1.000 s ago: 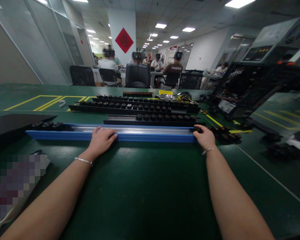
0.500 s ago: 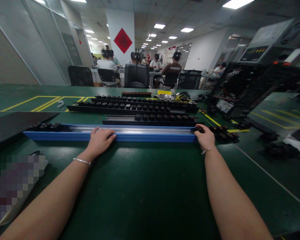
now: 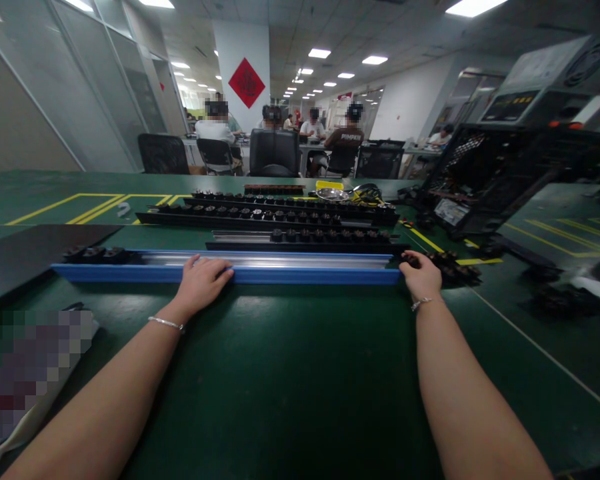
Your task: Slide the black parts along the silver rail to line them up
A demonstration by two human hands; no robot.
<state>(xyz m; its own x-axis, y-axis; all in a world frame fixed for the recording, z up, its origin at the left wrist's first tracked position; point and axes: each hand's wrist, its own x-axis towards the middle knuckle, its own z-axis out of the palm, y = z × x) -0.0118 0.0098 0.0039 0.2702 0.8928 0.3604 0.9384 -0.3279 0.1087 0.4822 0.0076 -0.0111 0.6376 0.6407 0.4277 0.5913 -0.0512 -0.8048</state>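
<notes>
A long blue channel (image 3: 310,275) with a silvery inner track lies across the green table in front of me. My left hand (image 3: 203,280) grips its near wall left of the middle, fingers over the edge and thumb along the front. Several black round parts (image 3: 94,253) sit inside its left end. Just past the right end, my right hand (image 3: 423,275) pinches a small black part (image 3: 410,260), mostly hidden by my fingers. More loose black parts (image 3: 460,268) lie in a heap right beside that hand.
Behind the channel lie black rails (image 3: 235,213) with rows of black round parts. A metal dish (image 3: 333,194), a yellow tray (image 3: 329,185) and cables (image 3: 369,195) stand farther back. A tilted computer case (image 3: 460,173) is at right, a dark panel (image 3: 25,257) at left. Several people sit beyond.
My right hand has moved slightly right, off the channel's right end, with the small black part in its fingers. My left hand keeps its place on the channel.
</notes>
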